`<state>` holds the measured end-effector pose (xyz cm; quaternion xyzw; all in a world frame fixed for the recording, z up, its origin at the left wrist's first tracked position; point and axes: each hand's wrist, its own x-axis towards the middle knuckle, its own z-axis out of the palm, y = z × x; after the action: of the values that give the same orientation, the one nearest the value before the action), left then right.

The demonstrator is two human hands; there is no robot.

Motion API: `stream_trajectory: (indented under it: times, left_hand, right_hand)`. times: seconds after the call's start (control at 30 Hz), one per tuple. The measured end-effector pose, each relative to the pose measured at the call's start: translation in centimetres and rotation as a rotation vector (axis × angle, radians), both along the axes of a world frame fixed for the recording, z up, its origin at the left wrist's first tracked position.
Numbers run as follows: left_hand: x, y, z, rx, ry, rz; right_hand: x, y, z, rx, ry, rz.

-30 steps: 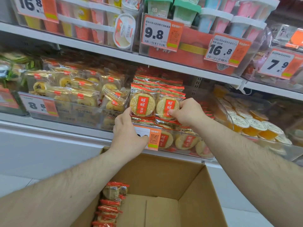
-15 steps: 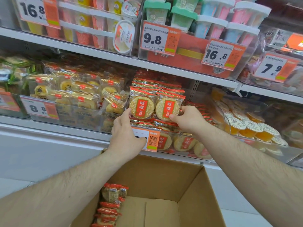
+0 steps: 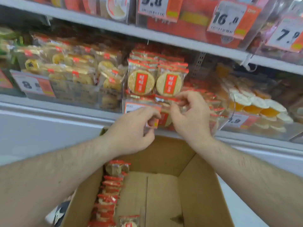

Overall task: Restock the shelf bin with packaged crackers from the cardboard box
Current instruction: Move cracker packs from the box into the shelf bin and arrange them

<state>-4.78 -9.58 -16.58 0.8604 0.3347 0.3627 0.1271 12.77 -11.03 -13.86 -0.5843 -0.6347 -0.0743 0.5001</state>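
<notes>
Head view shows a clear shelf bin [image 3: 218,123] packed with red-edged cracker packs; two packs [image 3: 155,81] stand upright, facing out, at the top of the pile. Below, the open cardboard box [image 3: 164,190] holds a row of the same packs [image 3: 111,190] along its left wall, with the rest of its floor bare.

Half a second earlier both hands were steadying the two upright packs; now they have dropped to the bin's front edge. The left hand [image 3: 132,130], fingers curled, sits over the orange price tag [image 3: 154,123] on the bin front; whether it pinches the tag I cannot tell through the blur. The right hand [image 3: 191,117] pinches the red top seam of a lower pack [image 3: 164,99] between thumb and fingers.

Left of the bin lies another bin of yellow pastries [image 3: 73,71]; to the right, cups of orange jelly [image 3: 255,105]. Both forearms cross above the box and hide its near rim.
</notes>
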Motion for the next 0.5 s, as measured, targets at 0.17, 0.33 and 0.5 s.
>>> stream_trajectory:
  times: [0.17, 0.33, 0.5]
  left_hand:
    - [-1.0, 0.3, -3.4, -0.446, 0.67, -0.106]
    - [-1.5, 0.4, -6.8, -0.612, 0.982, -0.116]
    - [-1.6, 0.2, -9.0, -0.791, 1.019, -0.138]
  right_hand:
    - [-2.1, -2.4, -10.6, -0.552, 0.149, 0.115]
    - [-2.9, -3.3, -23.7, -1.252, -0.113, 0.189]
    - [-4.2, -7.2, -31.9, -1.808, -0.424, 0.483]
